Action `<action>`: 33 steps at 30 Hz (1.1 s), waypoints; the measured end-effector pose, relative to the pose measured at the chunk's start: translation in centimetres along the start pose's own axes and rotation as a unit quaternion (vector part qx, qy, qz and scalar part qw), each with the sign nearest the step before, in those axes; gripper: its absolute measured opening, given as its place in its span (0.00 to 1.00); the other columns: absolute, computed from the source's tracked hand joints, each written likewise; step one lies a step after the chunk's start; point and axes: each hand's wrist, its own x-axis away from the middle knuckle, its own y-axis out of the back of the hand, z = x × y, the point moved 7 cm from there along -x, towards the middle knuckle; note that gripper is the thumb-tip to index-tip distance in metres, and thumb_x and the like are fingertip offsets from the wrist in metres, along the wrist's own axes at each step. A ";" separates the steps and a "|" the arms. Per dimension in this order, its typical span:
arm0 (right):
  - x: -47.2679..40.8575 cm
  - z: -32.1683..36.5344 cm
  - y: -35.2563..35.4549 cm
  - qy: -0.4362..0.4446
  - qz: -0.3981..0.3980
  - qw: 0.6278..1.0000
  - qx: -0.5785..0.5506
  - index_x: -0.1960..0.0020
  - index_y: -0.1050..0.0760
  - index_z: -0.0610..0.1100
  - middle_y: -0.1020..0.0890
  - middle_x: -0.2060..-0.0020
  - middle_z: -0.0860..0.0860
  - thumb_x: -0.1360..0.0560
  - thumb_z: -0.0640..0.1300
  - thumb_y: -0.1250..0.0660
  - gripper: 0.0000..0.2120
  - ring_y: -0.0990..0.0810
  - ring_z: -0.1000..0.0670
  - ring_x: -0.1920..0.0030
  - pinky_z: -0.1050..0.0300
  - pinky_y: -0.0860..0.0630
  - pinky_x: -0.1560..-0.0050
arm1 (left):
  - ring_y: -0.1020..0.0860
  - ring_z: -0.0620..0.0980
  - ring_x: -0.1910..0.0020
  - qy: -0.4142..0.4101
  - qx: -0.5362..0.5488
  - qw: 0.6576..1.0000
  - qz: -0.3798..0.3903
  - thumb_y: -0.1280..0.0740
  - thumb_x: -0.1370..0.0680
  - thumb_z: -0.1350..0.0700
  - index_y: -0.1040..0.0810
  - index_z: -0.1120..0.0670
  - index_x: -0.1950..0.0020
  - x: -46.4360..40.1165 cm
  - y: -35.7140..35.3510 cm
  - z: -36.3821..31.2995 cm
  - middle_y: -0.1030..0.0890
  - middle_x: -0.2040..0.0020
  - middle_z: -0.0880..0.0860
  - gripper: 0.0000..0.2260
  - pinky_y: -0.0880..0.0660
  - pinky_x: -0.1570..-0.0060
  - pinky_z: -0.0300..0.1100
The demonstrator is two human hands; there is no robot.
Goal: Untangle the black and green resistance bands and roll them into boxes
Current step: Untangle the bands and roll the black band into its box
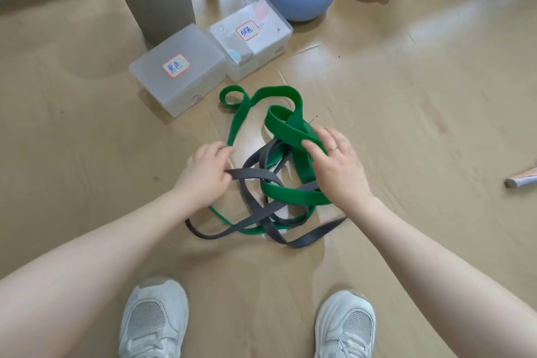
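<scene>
Clearly knotted together, the flat green resistance band [286,128] and the flat dark grey-black resistance band [263,213] lie in one heap on the tan wooden floor [421,102], their loops crossing over and under each other just ahead of the white mesh sneakers [154,320]. The left hand [207,173] pinches a black strand at the heap's left edge, fingers curled round it, probably to draw that strand clear. The right hand [338,163] lies on a green loop with fingers fairly straight, seemingly pinning it; whether the thumb hooks under the strap I cannot tell. Beyond the heap stand two lidded translucent plastic boxes, side by side and touching: the left box [177,73] looks empty, while the right box [251,38] shows pale shapes I cannot identify. Neither holds a band yet.
</scene>
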 end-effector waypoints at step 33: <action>8.1 -9.7 -2.3 -0.412 0.268 0.857 -0.157 0.37 0.26 0.44 0.26 0.40 0.39 0.26 0.38 0.41 0.17 0.30 0.40 0.37 0.51 0.29 0.42 | 0.28 0.48 0.74 -0.017 0.512 0.847 -0.145 0.45 0.18 0.57 0.30 0.52 0.58 1.3 12.7 -3.8 0.26 0.76 0.46 0.10 0.29 0.67 0.40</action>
